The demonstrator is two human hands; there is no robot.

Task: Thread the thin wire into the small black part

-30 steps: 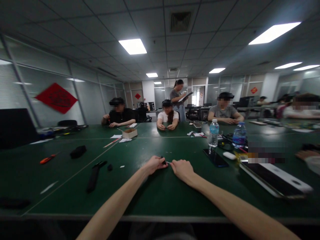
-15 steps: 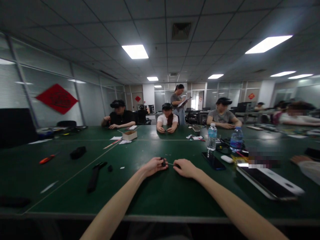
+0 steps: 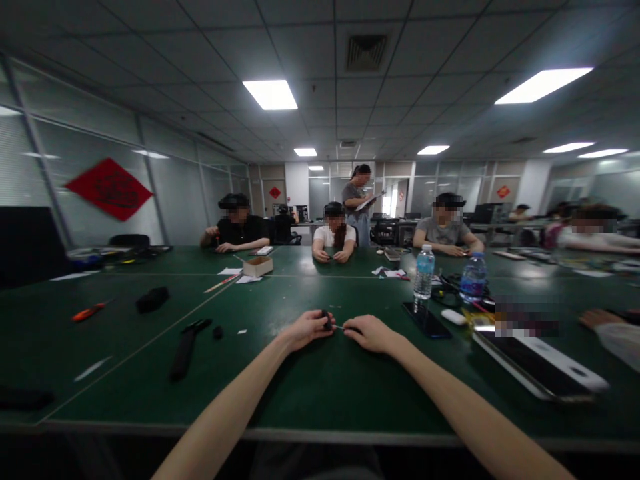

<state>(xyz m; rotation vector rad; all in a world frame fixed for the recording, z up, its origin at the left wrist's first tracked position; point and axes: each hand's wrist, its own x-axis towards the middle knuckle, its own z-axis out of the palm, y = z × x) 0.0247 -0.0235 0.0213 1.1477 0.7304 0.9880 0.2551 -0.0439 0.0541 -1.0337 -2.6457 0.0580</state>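
Observation:
Over the green table [image 3: 310, 400], my left hand [image 3: 307, 331] is closed on a small black part [image 3: 327, 321], held between thumb and fingers. My right hand [image 3: 369, 333] is closed around a thin tool whose handle is mostly hidden; its metal shaft [image 3: 339, 327] points left and reaches to the black part or close to it. To the left lie a small black piece [image 3: 217, 332], a white scrap [image 3: 242, 331] and a black T-shaped object [image 3: 184, 353].
An orange screwdriver [image 3: 89, 312] and a black block [image 3: 153, 300] lie at the left. Rightward are a black phone [image 3: 426, 320], two bottles [image 3: 424, 272], a white mouse [image 3: 453, 317] and a white device [image 3: 540, 363]. An open box [image 3: 257, 267] stands farther back. Several people sit around.
My right hand has moved slightly left, and the gap between my hands is narrower. The view has shifted a little.

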